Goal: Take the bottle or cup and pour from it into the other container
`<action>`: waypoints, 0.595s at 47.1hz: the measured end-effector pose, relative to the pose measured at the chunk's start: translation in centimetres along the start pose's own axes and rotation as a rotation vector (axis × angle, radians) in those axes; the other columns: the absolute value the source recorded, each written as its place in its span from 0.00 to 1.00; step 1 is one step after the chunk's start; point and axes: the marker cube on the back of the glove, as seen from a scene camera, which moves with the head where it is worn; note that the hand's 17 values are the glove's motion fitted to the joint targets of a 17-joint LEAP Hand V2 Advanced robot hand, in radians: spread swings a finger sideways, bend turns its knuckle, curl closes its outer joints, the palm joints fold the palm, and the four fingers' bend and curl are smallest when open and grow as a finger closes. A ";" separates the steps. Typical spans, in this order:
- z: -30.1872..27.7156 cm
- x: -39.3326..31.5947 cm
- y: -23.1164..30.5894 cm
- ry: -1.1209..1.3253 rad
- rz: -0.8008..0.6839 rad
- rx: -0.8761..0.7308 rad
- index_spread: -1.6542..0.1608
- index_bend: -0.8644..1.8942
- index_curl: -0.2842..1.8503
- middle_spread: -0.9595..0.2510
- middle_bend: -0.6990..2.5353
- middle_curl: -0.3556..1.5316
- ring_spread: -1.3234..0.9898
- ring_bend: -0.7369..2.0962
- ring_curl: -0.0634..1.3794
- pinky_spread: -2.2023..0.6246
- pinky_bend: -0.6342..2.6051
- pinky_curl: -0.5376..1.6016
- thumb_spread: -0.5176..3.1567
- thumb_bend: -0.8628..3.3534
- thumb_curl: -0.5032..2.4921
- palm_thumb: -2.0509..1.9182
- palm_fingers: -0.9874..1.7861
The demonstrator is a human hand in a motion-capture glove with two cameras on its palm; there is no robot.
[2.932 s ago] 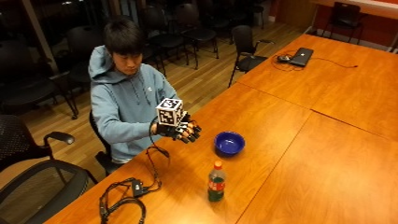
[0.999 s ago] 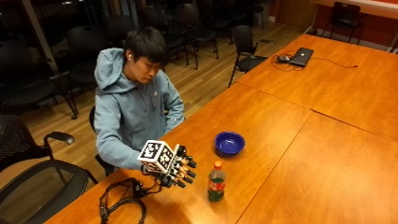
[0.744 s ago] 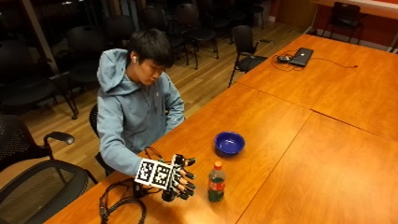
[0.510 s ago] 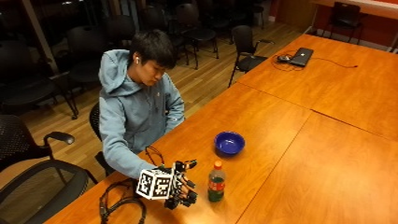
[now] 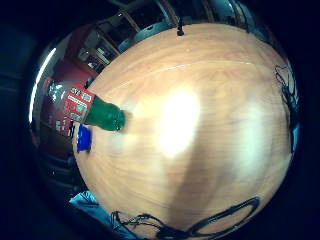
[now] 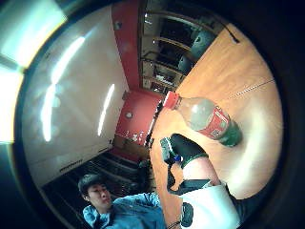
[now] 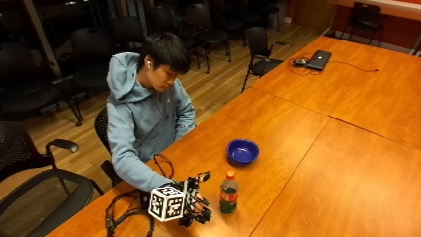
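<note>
A plastic bottle [image 7: 228, 193] with a red cap, red label and green base stands upright on the wooden table [image 7: 296, 133] near its front. A blue bowl [image 7: 242, 151] sits a little beyond it. My gloved right hand [image 7: 195, 202] hovers low over the table just left of the bottle, fingers spread, holding nothing, with a small gap to the bottle. In the thumb side palm view the bottle [image 6: 205, 118] stands apart from my gloved thumb [image 6: 185, 148]. The little finger side palm view shows the bottle [image 5: 85, 107] and the bowl [image 5: 84, 138] behind it.
Black cables [image 7: 128, 215] lie on the table by my wrist. A laptop [image 7: 319, 59] sits far off at the back of the table. Office chairs [image 7: 33, 182] stand along the table's near side.
My hand has come down from chest height to the table and moved in beside the bottle. The bottle and bowl have stayed put.
</note>
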 end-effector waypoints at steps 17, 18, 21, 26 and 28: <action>4.3 -0.9 -0.6 -0.034 -0.015 -0.089 0.77 0.36 0.22 0.91 0.29 0.37 0.63 0.45 0.25 0.86 0.42 0.39 0.40 0.20 0.29 0.66 0.37; 4.5 -1.0 -0.7 -0.038 -0.015 -0.091 0.77 0.36 0.22 0.91 0.29 0.37 0.63 0.45 0.25 0.86 0.42 0.39 0.39 0.20 0.29 0.66 0.37; 5.2 -1.2 -0.9 -0.052 -0.013 -0.099 0.77 0.36 0.22 0.91 0.29 0.37 0.63 0.45 0.25 0.86 0.42 0.39 0.40 0.20 0.29 0.66 0.37; 6.4 -1.3 -1.1 -0.088 -0.002 -0.118 0.77 0.36 0.22 0.91 0.29 0.37 0.63 0.45 0.25 0.86 0.42 0.38 0.39 0.20 0.29 0.67 0.37; 6.9 -1.3 -1.3 -0.106 0.004 -0.126 0.77 0.36 0.22 0.91 0.29 0.37 0.63 0.45 0.25 0.86 0.42 0.38 0.39 0.20 0.29 0.67 0.37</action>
